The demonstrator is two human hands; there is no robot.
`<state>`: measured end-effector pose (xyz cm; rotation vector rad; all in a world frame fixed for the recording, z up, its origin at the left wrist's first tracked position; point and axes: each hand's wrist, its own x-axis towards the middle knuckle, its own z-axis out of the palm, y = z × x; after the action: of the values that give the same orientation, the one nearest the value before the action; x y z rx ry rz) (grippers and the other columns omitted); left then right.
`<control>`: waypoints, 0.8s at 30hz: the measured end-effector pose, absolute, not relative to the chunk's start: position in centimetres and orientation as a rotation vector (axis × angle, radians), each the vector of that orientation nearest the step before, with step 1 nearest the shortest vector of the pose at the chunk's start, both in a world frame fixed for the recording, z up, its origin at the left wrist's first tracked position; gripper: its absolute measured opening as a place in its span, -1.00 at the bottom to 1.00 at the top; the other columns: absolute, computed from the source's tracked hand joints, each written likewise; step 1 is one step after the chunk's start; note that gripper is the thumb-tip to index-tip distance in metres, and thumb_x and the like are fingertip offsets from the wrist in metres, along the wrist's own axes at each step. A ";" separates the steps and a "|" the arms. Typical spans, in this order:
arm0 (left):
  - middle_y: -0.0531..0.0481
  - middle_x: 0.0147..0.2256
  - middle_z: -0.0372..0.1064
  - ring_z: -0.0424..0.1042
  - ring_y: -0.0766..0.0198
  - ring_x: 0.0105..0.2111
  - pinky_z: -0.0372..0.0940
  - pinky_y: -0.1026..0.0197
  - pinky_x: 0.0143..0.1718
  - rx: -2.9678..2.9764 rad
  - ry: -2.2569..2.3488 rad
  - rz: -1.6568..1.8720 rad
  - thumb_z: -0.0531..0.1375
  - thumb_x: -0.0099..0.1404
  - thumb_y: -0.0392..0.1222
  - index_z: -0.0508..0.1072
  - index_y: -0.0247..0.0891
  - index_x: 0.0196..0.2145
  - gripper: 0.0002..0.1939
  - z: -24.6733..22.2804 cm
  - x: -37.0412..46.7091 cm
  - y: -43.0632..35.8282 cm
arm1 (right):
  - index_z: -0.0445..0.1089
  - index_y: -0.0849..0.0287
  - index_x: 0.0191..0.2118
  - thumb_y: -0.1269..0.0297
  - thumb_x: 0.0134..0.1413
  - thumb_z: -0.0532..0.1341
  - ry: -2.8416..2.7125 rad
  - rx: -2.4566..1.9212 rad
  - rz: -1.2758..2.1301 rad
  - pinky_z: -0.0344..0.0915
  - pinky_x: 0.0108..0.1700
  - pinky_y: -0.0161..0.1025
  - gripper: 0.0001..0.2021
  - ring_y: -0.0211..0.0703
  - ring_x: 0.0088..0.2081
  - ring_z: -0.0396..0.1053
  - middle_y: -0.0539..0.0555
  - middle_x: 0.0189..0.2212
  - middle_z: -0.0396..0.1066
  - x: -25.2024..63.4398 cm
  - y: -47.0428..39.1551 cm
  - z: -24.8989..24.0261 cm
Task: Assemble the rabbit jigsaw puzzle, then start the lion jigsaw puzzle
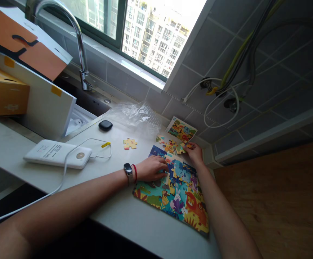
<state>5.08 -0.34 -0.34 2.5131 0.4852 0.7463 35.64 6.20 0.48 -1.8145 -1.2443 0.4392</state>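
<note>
A colourful jigsaw puzzle [176,201] with a rabbit, lions and an elephant lies on the counter, many of its pieces joined. My left hand [152,168] rests palm down over its left part, fingers stretched out and partly covering the picture. At the puzzle's far edge, my right hand [195,154] pinches a yellowish puzzle piece [181,148] between thumb and fingers. Several loose puzzle pieces [169,145] lie beside that hand. Farther left, a single yellow puzzle piece [130,144] sits apart. A picture card [182,129] leans against the tiled wall behind the loose pieces.
Crumpled clear plastic [138,117] lies by the wall, near a small black case [105,125]. A white power bank [59,154] with a cable is on the left. Boxes [10,90] stand at the sink, under a faucet [83,72]. Cables [234,68] hang at right.
</note>
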 end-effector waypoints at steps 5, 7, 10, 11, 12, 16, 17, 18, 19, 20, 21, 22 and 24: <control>-0.11 -0.12 0.54 0.50 0.09 -0.11 0.37 0.08 -0.06 2.516 0.486 0.758 0.26 0.44 -0.13 0.61 -0.20 -0.10 -0.83 -0.3 5.1 -0.5 | 0.48 0.11 -0.30 0.24 -0.30 0.44 -1.310 -2.017 0.212 0.41 0.02 0.02 -0.68 0.12 -0.12 0.52 0.11 -0.35 0.52 37.4 4.4 1.7; -0.11 -0.11 0.54 0.50 0.08 -0.11 0.37 0.08 -0.06 2.519 0.487 0.756 0.26 0.44 -0.13 0.61 -0.20 -0.10 -0.83 -0.4 5.1 -0.4 | 0.52 0.14 -0.25 0.23 -0.21 0.41 -1.408 -2.019 0.166 0.31 0.18 0.12 -0.71 0.21 0.05 0.47 0.25 -0.17 0.54 36.8 4.0 2.0; -0.12 -0.10 0.54 0.51 0.07 -0.08 0.36 0.07 -0.02 2.522 0.488 0.752 0.26 0.45 -0.12 0.61 -0.20 -0.09 -0.82 -0.6 5.2 -0.3 | 0.57 0.17 -0.20 0.17 -0.07 0.39 -1.634 -1.951 0.215 0.26 0.26 0.15 -0.71 0.21 0.09 0.46 0.30 -0.03 0.54 34.3 4.1 2.1; -0.12 -0.10 0.55 0.51 0.07 -0.07 0.36 0.07 -0.01 2.521 0.484 0.754 0.26 0.45 -0.11 0.61 -0.20 -0.08 -0.81 -0.7 5.2 -0.3 | 0.59 0.14 -0.18 0.16 -0.06 0.41 -1.722 -1.914 0.256 0.28 0.26 0.11 -0.71 0.18 0.08 0.47 0.27 -0.02 0.55 33.3 4.4 2.0; -0.13 -0.09 0.55 0.50 0.06 -0.06 0.35 0.07 0.01 2.520 0.479 0.756 0.26 0.45 -0.11 0.61 -0.19 -0.07 -0.81 -0.7 5.2 -0.3 | 0.60 0.11 -0.17 0.16 -0.09 0.44 -1.806 -1.874 0.297 0.29 0.26 0.06 -0.69 0.15 0.08 0.48 0.22 0.00 0.56 32.2 4.7 1.9; -0.12 -0.07 0.54 0.51 0.06 -0.05 0.35 0.06 0.02 2.510 0.488 0.738 0.26 0.45 -0.13 0.61 -0.20 -0.07 -0.81 -0.8 5.2 -0.2 | 0.63 0.05 -0.11 0.23 -0.21 0.54 -2.009 -1.802 0.403 0.32 0.25 0.01 -0.58 0.15 0.11 0.48 0.15 0.04 0.58 29.1 6.4 1.4; -0.12 -0.07 0.54 0.52 0.06 -0.05 0.35 0.06 0.02 2.507 0.491 0.734 0.26 0.45 -0.13 0.61 -0.20 -0.07 -0.81 -0.7 5.2 -0.2 | 0.63 0.06 -0.11 0.25 -0.22 0.55 -2.030 -1.807 0.416 0.35 0.21 0.01 -0.57 0.16 0.08 0.50 0.15 0.00 0.59 28.8 6.8 1.4; -0.12 -0.07 0.54 0.52 0.07 -0.06 0.35 0.06 0.01 2.504 0.492 0.736 0.26 0.45 -0.13 0.61 -0.20 -0.07 -0.81 -0.7 5.2 -0.2 | 0.63 0.07 -0.10 0.26 -0.23 0.55 -2.042 -1.818 0.423 0.38 0.17 0.01 -0.56 0.15 0.03 0.52 0.15 -0.03 0.60 28.6 7.2 1.4; -0.12 -0.07 0.54 0.52 0.07 -0.06 0.36 0.06 0.01 2.501 0.491 0.741 0.25 0.45 -0.13 0.61 -0.20 -0.07 -0.81 -0.7 5.1 -0.3 | 0.63 0.09 -0.08 0.27 -0.23 0.55 -2.048 -1.830 0.423 0.40 0.13 0.00 -0.54 0.14 -0.02 0.54 0.15 -0.06 0.61 28.7 7.4 1.4; -0.12 -0.08 0.54 0.51 0.07 -0.06 0.36 0.06 0.01 2.501 0.489 0.747 0.25 0.45 -0.13 0.61 -0.20 -0.07 -0.81 -0.7 5.1 -0.3 | 0.63 0.11 -0.06 0.29 -0.23 0.55 -2.048 -1.843 0.419 0.42 0.10 -0.02 -0.52 0.11 -0.06 0.55 0.16 -0.08 0.61 28.8 7.6 1.4; -0.13 -0.09 0.54 0.51 0.07 -0.06 0.36 0.06 0.01 2.503 0.486 0.751 0.25 0.45 -0.13 0.61 -0.20 -0.07 -0.81 -0.7 5.1 -0.3 | 0.62 0.14 -0.03 0.30 -0.21 0.53 -2.043 -1.855 0.410 0.43 0.07 -0.04 -0.51 0.07 -0.10 0.55 0.16 -0.08 0.60 29.1 7.7 1.4; -0.13 -0.10 0.54 0.51 0.07 -0.07 0.36 0.06 0.00 2.506 0.484 0.753 0.26 0.45 -0.13 0.61 -0.21 -0.07 -0.81 -0.6 5.1 -0.3 | 0.61 0.15 0.00 0.31 -0.18 0.51 -2.035 -1.866 0.399 0.44 0.04 -0.06 -0.50 0.03 -0.14 0.56 0.17 -0.08 0.59 29.4 7.7 1.3; -0.13 -0.10 0.55 0.51 0.06 -0.07 0.36 0.06 0.00 2.513 0.477 0.752 0.26 0.45 -0.12 0.61 -0.20 -0.07 -0.81 -0.6 5.1 -0.3 | 0.59 0.17 0.02 0.30 -0.12 0.47 -2.009 -1.888 0.376 0.46 0.00 -0.09 -0.52 -0.03 -0.18 0.55 0.18 -0.05 0.58 30.1 7.6 1.2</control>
<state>5.14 -0.32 -0.62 2.5125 0.4772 0.7525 30.11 7.60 1.22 -1.8879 -2.0094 0.3763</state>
